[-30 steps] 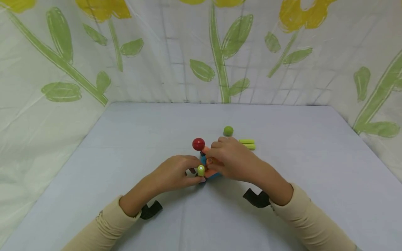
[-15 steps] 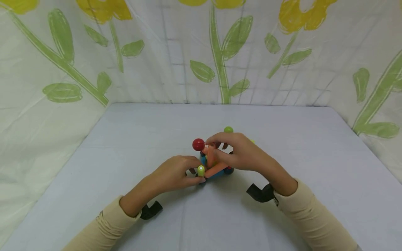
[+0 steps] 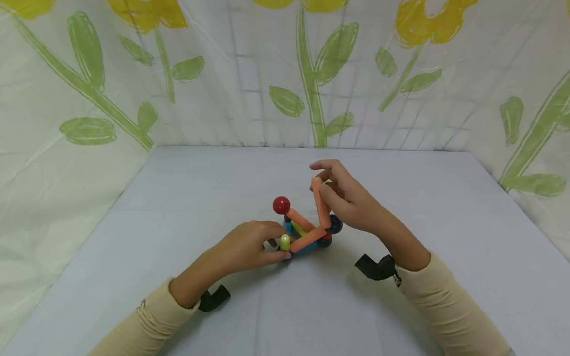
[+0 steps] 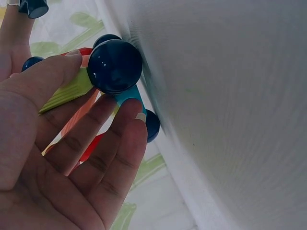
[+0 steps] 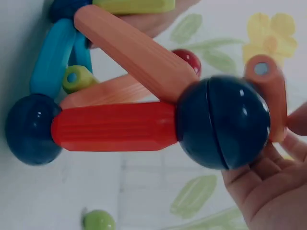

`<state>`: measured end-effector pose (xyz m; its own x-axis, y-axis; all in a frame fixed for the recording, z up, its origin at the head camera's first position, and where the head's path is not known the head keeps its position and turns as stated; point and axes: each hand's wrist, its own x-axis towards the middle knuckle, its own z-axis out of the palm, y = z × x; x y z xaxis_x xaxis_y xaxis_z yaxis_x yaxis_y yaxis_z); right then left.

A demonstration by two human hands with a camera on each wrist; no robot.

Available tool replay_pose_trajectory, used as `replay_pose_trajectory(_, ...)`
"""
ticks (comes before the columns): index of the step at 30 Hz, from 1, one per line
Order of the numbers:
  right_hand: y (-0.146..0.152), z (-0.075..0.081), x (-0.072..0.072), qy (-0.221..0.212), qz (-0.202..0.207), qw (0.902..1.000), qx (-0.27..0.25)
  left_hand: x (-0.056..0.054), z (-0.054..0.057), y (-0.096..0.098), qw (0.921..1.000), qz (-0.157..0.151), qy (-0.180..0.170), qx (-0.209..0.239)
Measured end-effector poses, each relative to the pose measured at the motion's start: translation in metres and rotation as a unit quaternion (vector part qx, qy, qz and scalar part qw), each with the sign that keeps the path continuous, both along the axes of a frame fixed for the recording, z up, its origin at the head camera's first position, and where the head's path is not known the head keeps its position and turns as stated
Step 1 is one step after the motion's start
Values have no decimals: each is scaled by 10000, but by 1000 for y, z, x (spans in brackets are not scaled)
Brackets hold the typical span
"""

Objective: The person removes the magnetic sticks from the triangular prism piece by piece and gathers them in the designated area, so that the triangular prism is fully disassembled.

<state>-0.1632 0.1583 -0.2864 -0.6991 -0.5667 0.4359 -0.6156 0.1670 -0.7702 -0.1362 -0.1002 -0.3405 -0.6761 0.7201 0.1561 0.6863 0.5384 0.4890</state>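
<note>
A small frame of ribbed rods and balls stands on the table before me. My left hand (image 3: 251, 244) pinches an upright light green rod (image 3: 285, 242) at the frame's near left corner, beside a dark blue ball (image 4: 115, 66). My right hand (image 3: 349, 198) holds an orange rod (image 3: 320, 202) between thumb and fingers, over the frame's right side. The rod's lower end is close to a raised dark blue ball (image 3: 335, 225); whether they touch I cannot tell. From that ball a red rod (image 5: 115, 127) and a sloping orange rod (image 3: 308, 239) run off.
A red ball (image 3: 281, 205) tops the frame's far left corner. Behind my right hand, a green ball (image 5: 99, 220) lies on the table (image 3: 213, 183). A printed flower curtain (image 3: 249, 64) hangs past the table's far edge.
My right hand has moved back and to the right from the frame's middle, bringing the orange rod with it. It now hides the loose light green rods. My left hand stays put.
</note>
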Motion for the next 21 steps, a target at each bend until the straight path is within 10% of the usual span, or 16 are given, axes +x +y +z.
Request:
replay_pose_trajectory(7, 9, 0, -8, -994, 45, 9927, -680, 1, 0, 0, 10000, 61, 1, -24)
replay_pose_trajectory(13, 18, 0, -15, -1974, 393, 9591, -1988, 1, 0, -1, 10000, 8, 32, 24)
replay_pose_trajectory(21, 34, -6, -30, -2414, -609, 9304, -2691, 1, -1, -1, 10000, -26, -21, 42)
